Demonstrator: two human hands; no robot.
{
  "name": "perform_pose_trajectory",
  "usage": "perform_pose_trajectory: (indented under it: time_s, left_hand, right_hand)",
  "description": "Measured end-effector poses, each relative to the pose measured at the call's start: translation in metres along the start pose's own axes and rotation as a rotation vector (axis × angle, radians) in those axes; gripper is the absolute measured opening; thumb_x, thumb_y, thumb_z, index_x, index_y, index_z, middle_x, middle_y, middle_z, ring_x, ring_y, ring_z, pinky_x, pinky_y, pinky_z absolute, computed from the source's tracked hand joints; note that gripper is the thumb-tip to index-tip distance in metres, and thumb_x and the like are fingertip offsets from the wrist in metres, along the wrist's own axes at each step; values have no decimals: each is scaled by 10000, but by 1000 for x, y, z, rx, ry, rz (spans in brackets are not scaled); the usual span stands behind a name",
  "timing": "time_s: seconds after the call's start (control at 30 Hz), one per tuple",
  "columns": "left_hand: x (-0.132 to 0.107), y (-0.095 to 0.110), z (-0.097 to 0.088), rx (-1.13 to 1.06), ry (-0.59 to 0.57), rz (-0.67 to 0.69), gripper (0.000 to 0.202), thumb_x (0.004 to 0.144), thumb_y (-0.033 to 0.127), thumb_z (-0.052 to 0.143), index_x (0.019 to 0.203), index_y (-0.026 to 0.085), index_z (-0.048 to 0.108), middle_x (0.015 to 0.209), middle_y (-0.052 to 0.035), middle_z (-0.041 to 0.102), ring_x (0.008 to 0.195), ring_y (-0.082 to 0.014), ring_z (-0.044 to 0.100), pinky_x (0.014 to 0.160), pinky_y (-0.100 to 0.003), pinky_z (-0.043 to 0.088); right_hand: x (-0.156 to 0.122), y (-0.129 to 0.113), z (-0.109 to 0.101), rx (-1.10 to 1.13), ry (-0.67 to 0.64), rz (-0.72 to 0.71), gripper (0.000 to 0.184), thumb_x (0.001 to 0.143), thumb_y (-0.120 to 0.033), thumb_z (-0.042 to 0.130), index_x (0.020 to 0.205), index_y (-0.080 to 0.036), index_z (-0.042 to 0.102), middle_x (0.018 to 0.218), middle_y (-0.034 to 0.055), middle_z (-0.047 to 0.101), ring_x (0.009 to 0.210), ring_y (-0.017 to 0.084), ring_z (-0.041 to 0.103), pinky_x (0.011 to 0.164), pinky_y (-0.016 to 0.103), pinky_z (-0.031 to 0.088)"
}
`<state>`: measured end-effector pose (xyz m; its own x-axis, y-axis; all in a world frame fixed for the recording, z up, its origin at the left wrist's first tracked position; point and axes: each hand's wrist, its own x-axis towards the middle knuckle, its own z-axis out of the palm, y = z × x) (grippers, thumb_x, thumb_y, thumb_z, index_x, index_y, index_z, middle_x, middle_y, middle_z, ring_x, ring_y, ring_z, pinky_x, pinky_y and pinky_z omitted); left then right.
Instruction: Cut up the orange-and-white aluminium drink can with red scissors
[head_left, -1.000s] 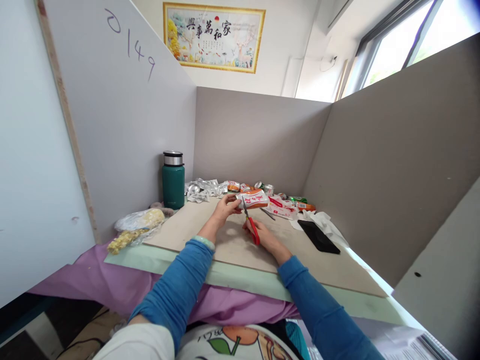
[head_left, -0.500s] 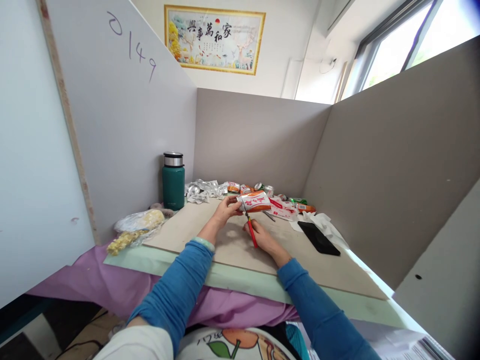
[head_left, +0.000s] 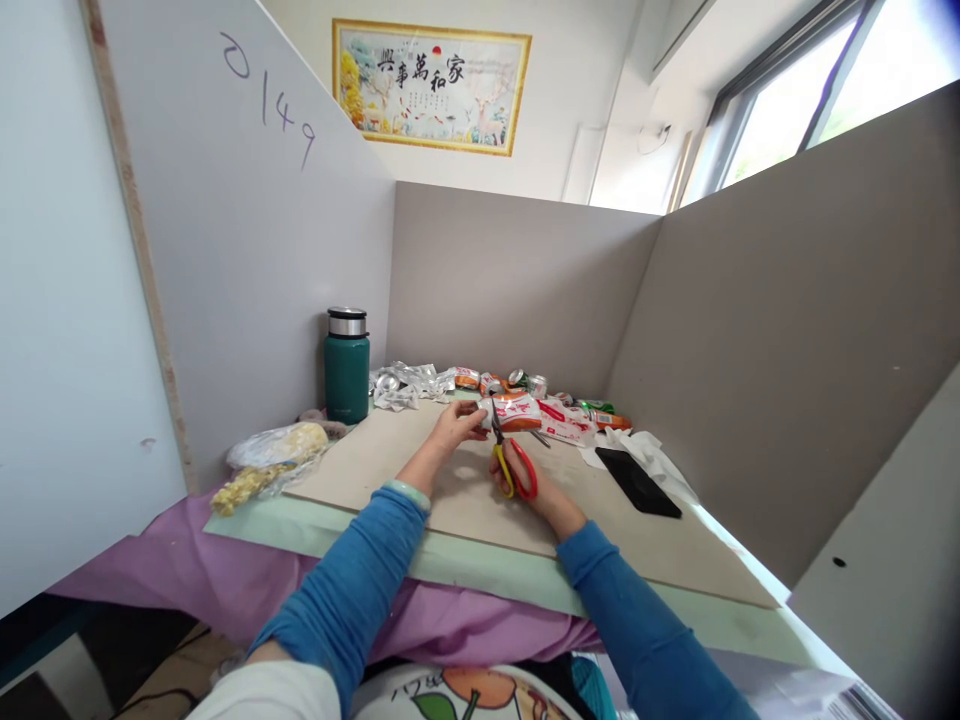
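My left hand (head_left: 461, 424) grips the left end of an orange and white drink can (head_left: 519, 411), held on its side above the brown board (head_left: 465, 505). In my right hand (head_left: 517, 470) is a pair of scissors (head_left: 510, 478) with red and yellow handles. Its blades point up and away from me and lie against the can near my left fingertips. Whether the blades pass through the metal I cannot make out. A thin dark tool (head_left: 541, 439) lies on the board just beyond the can.
Cut silver metal scraps (head_left: 409, 382) and several crumpled cans (head_left: 491, 384) line the back. A green bottle (head_left: 346, 370) and a plastic-wrapped yellow bundle (head_left: 274, 455) stand at left. On the right are a black phone (head_left: 637, 482) and white tissue (head_left: 651, 450). Grey partitions (head_left: 525, 280) enclose the table.
The scissors have turned and opened, so both handle loops now show apart. The can sits slightly lower in view, still in my left hand.
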<state>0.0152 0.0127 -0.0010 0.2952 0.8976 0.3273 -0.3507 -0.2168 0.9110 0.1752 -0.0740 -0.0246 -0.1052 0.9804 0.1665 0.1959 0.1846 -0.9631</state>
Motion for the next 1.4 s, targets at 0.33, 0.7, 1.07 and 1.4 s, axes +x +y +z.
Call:
perform_pose_trajectory:
  time_s: [0.33,0.7,1.07,1.4]
  left_hand:
    - [-2,2,2,-11,22,-50,483,789,341,871,1093,142,553,1082,-104,689,691,-161,731,723,-368,632]
    - [-3,2,6,53,44,-21,479,760,341,893,1035,137,558,928,-61,683,665,-170,720,646,-340,614]
    - [-5,6,7,30,3,-83,404,790,324,867,981,143,561,881,-52,694,659,-168,719,630,-311,598]
    - [-6,8,8,113,47,-51,411,787,345,865,1001,139,581,885,-50,690,631,-153,698,614,-316,612]
  right_hand:
    - [3,3,1,-113,92,23,543,903,-733,540,732,-220,588,635,34,562,506,152,470,491,321,391]
    - [2,0,4,-148,142,49,578,915,-753,497,676,-229,548,572,34,530,471,152,458,489,330,370]
    - [7,5,4,-154,168,40,562,945,-704,509,643,-233,562,543,46,546,461,168,501,472,342,396]
    - [-4,-4,5,-253,168,-25,563,973,-680,453,647,-234,563,572,65,579,491,187,524,514,362,429]
